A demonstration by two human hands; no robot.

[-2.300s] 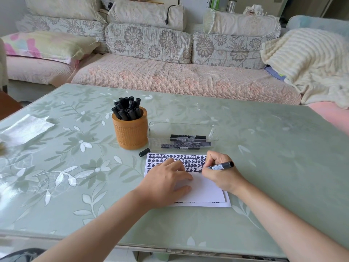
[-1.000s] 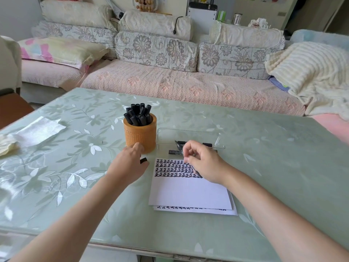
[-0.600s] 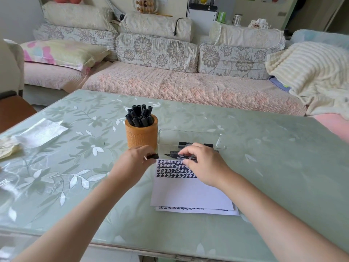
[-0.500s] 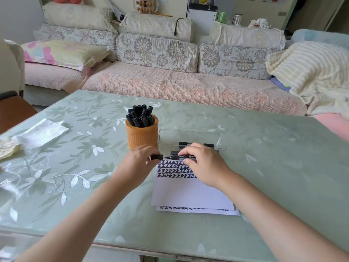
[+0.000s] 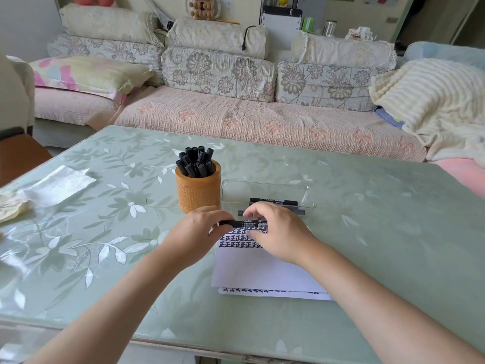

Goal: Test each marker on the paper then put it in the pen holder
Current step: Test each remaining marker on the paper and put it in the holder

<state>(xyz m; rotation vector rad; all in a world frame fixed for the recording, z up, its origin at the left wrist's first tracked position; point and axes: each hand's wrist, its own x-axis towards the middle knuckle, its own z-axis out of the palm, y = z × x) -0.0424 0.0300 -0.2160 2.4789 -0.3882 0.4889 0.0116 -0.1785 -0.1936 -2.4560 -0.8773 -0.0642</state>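
The pen holder (image 5: pixel 198 191) is a round, woven, orange-brown cup. It is packed with black markers (image 5: pixel 195 162) standing on end. Just to its right stands a clear plastic tray (image 5: pixel 231 195), a rectangle with rounded corners, and at least two more black markers (image 5: pixel 274 201) lie flat in it.

Just in front of the pen holder, a black marker (image 5: pixel 245 224) with white print on its barrel is held level by both hands. The left hand (image 5: pixel 195 233) pinches the cap end with its fingers. The right hand (image 5: pixel 277 233) has its fingers curled round the barrel.

Under the hands, white sheets of paper (image 5: pixel 258 270) lie stacked, and the top sheet bears rows of black marks along its far edge. The surface (image 5: pixel 367 219) is glossy pale green with a leaf pattern. Well to the left of the pen holder lies a flat white tissue (image 5: pixel 59 183).
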